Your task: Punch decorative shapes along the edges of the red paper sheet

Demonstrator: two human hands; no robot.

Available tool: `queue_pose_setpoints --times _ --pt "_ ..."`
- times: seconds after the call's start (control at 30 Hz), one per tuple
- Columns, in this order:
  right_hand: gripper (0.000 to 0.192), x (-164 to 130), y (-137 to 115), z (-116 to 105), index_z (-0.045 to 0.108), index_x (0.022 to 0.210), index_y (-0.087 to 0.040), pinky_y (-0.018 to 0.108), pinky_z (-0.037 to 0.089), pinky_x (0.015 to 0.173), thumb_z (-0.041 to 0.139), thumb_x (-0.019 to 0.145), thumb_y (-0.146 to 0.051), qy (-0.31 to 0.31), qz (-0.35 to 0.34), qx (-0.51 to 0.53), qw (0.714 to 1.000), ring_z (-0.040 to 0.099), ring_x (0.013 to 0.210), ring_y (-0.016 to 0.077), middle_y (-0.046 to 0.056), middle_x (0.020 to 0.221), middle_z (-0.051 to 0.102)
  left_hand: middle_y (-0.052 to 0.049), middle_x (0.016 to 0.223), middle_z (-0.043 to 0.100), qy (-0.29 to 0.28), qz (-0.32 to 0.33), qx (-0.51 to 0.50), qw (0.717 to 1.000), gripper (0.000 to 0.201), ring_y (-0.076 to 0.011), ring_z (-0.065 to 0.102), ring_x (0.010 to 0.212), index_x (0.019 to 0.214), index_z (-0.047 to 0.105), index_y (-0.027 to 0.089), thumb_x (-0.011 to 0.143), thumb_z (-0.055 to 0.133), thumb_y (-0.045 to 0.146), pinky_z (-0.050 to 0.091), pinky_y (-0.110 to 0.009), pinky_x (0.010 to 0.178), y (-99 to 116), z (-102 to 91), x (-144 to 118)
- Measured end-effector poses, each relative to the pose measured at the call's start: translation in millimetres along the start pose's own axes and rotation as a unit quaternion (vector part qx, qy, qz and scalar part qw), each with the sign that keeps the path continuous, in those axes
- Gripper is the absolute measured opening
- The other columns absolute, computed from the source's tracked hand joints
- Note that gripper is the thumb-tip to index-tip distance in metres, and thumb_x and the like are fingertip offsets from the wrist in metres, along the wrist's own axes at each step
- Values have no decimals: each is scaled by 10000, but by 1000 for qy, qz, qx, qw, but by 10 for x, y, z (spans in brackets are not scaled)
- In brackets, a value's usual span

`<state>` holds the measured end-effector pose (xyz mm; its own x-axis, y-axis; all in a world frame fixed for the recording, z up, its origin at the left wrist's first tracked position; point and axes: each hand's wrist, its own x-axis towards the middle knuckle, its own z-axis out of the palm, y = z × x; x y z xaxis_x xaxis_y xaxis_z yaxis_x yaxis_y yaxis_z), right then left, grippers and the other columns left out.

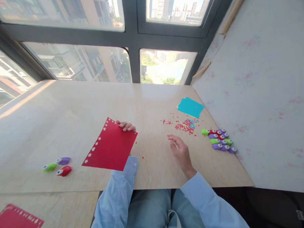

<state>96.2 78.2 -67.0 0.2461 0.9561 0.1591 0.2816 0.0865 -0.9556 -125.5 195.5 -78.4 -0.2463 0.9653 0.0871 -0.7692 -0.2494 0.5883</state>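
A red sheet of paper, with small flower-like shapes cut out along its left and top edges, is tilted above the table. My left hand grips it at its upper right edge, fingers over the front; the thumb is hidden behind the sheet. To the right, my right hand hovers over the table with its fingers loosely curved and a gap by the thumb, holding nothing. Beyond it lies a scatter of tiny red paper cut-outs, with some blue cut-outs among them.
Rows of purple, green and red craft punches stand by the right wall. Three more punches lie at left. Blue paper sheets rest at back right. Another punched red sheet is at lower left. Windows border the table's far side.
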Motion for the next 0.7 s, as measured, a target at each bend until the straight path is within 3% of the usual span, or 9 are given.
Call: queue_pose_setpoints --times 0.13,0.27,0.3,0.33,0.43,0.5,0.53,0.6,0.7 --pt "286 -197 -69 146 680 1009 -181 382 489 1022 601 871 -419 -233 84 111 963 636 1138 193 117 1198 679 30 816 576 -16 -5 -15 1000 240 -73 437 640 1070 642 359 911 525 496 428 -240 738 -68 -59 -34" --pt "373 -333 -190 479 646 1121 -174 413 515 989 666 838 -416 -414 170 191 874 664 1106 209 113 1183 687 0 865 585 -2 5 0 1000 287 -99 459 680 1116 618 340 891 538 499 425 -247 711 -62 -134 -31" --pt "361 -308 -217 548 644 1121 -175 423 514 993 667 835 -393 -427 163 181 871 660 1117 215 113 1193 682 -9 868 585 6 6 15 1000 300 -105 456 681 1120 614 332 892 530 507 424 -247 699 -60 -150 -24" --pt "326 -260 -242 603 648 1109 -178 437 497 1019 659 837 -357 -410 140 151 888 637 1162 223 117 1236 660 -13 869 585 14 8 30 999 311 -108 452 678 1123 611 330 897 514 520 424 -247 691 -62 -161 -15" --pt "271 -39 -314 675 651 1112 -180 476 310 1186 586 853 -227 -199 21 -4 980 406 1410 232 125 1461 485 -2 876 588 23 19 51 998 325 -103 451 676 1139 604 361 917 463 552 428 -247 710 -81 -175 4" --pt "326 91 -358 688 625 1170 -176 485 216 1228 559 852 -202 -121 -22 -40 992 308 1465 223 125 1513 417 5 886 598 25 27 47 998 329 -100 462 684 1161 601 381 923 455 554 431 -251 730 -92 -181 11" --pt "341 132 -376 703 614 1185 -178 479 237 1222 561 850 -213 -131 -26 -24 991 333 1451 220 126 1504 427 3 890 604 28 27 44 998 335 -102 468 688 1173 602 379 924 459 550 433 -254 734 -91 -187 14" --pt "346 161 -399 772 604 1178 -190 443 376 1149 583 841 -263 -211 5 59 976 471 1353 211 121 1420 512 -8 889 614 37 19 39 998 344 -105 473 686 1186 610 360 930 465 537 436 -257 725 -78 -204 18" --pt "335 141 -396 968 601 1112 -190 370 513 988 626 799 -306 -336 116 200 913 628 1141 190 99 1225 638 -3 898 624 37 19 6 999 316 -92 476 679 1181 620 351 957 446 490 441 -239 715 -39 -225 24"
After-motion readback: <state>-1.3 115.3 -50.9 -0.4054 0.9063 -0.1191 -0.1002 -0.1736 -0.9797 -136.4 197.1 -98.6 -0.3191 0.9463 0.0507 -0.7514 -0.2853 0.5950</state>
